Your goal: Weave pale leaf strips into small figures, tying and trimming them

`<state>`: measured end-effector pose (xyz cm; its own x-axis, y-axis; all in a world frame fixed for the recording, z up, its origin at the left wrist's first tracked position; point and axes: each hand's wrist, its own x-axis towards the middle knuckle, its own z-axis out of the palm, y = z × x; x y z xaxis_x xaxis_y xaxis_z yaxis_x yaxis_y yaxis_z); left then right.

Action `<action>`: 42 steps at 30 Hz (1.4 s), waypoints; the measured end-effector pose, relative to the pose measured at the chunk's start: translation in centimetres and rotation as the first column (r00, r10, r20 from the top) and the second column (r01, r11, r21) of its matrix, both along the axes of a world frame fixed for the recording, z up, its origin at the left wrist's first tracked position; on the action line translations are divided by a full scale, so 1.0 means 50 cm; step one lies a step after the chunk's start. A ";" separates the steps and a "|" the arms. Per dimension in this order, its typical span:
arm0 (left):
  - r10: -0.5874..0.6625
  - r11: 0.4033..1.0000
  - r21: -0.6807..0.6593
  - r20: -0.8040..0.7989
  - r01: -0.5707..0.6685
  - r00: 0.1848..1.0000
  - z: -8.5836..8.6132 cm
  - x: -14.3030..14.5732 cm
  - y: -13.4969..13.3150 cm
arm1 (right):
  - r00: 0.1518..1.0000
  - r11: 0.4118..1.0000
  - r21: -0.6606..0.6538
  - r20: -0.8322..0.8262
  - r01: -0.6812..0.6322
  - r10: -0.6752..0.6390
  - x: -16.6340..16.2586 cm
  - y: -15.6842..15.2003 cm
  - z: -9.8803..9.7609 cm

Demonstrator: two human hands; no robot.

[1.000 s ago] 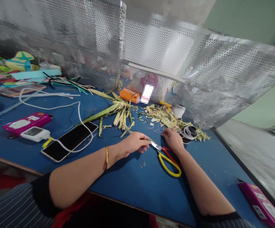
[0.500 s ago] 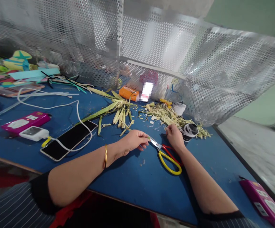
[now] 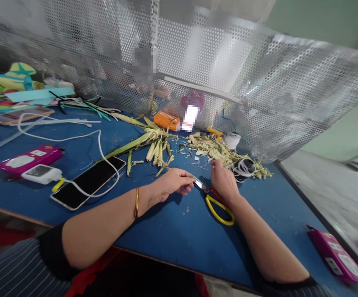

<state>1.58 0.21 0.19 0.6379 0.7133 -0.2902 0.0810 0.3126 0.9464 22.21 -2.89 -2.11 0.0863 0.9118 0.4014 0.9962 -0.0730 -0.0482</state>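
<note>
My left hand [image 3: 173, 183] rests on the blue table [image 3: 172, 235] with its fingers pinched on a thin green strip that runs up toward the bundle of green leaf strips [image 3: 149, 146]. My right hand [image 3: 224, 180] lies just right of it, fingers curled downward, over the red and yellow scissors [image 3: 216, 203], whose blades point at my left fingertips. What the right fingers hold is hidden. A heap of cut leaf scraps [image 3: 218, 152] lies just behind the right hand, beside a spool of white thread [image 3: 243, 168].
A phone [image 3: 89, 183] with a white cable, a white charger [image 3: 39, 174] and a pink box [image 3: 27, 157] lie at left. An orange box [image 3: 166, 120] sits by the perforated metal screen [image 3: 259, 90]. Another pink box [image 3: 339, 256] lies near right. Coloured craft pieces [image 3: 15, 82] crowd the far left.
My right hand has slid slightly left and closer to the scissors' pivot. My left hand has stayed pinched on the strip. The view has shifted a little.
</note>
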 end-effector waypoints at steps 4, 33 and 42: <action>0.030 0.999 -0.028 0.010 -0.030 1.000 0.004 0.000 -0.001 | 0.995 0.995 0.031 0.022 -0.094 0.094 -0.012 -0.016 0.012; 0.119 0.929 -0.369 0.209 -0.034 0.971 -0.005 -0.003 0.030 | 0.996 0.973 -0.213 -0.008 -0.085 0.085 -0.019 -0.199 0.004; 0.128 0.940 -0.339 0.249 -0.038 0.960 -0.028 -0.009 0.057 | 0.986 0.918 -0.395 -0.163 -0.047 -0.019 0.019 -0.210 0.014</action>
<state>1.12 3.05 -1.21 0.6662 0.6604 -0.3465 -0.1967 0.6037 0.7726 23.16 -13.37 -1.41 0.1053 0.9944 -0.0111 0.9786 -0.1056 -0.1767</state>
